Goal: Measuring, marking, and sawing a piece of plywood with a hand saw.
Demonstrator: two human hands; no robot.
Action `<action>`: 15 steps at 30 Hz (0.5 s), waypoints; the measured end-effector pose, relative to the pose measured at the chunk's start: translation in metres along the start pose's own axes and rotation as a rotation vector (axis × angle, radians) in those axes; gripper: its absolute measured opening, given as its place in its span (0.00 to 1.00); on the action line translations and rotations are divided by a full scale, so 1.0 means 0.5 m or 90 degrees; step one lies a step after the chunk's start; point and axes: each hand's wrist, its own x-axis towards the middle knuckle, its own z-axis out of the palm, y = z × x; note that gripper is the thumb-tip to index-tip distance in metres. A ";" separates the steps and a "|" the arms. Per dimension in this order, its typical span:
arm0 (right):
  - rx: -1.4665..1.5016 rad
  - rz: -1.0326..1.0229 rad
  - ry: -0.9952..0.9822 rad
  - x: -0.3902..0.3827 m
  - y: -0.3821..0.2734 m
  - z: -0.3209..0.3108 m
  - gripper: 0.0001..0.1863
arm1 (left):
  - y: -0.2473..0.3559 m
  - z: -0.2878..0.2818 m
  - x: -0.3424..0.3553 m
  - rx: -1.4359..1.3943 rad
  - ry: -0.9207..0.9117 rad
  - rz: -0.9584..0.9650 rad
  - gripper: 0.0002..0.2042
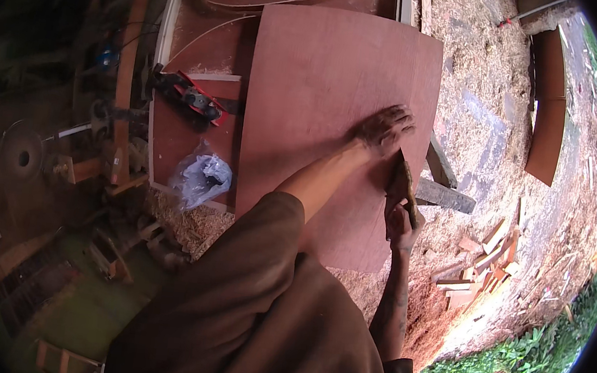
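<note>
A large reddish-brown plywood panel [313, 109] lies flat in front of me, with a thin line running lengthwise near its right side. My left hand [386, 129] presses on the panel close to that side, fingers somewhat bent and nothing visible in them. Just below it, at the panel's right edge, my right hand [402, 227] grips what looks like a hand saw [405, 174], seen nearly edge-on with its dark blade pointing away from me. My fingers partly hide the saw's handle.
Left of the panel, a red and black power tool [195, 97] and a crumpled clear plastic bag [202, 177] lie on a framed board. Timber supports [445, 195] stick out at the right. Wood shavings [475, 146] cover the ground, with offcuts [481, 265] heaped at the right.
</note>
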 end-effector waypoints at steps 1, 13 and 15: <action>0.024 0.019 0.000 0.004 0.002 0.000 0.13 | 0.003 0.002 -0.003 0.012 -0.002 -0.001 0.16; -0.013 0.023 -0.034 0.003 -0.011 -0.002 0.17 | 0.019 -0.009 -0.015 0.029 0.023 -0.023 0.16; -0.020 0.021 -0.039 0.006 -0.002 -0.007 0.18 | 0.021 -0.009 -0.020 0.017 0.030 -0.032 0.17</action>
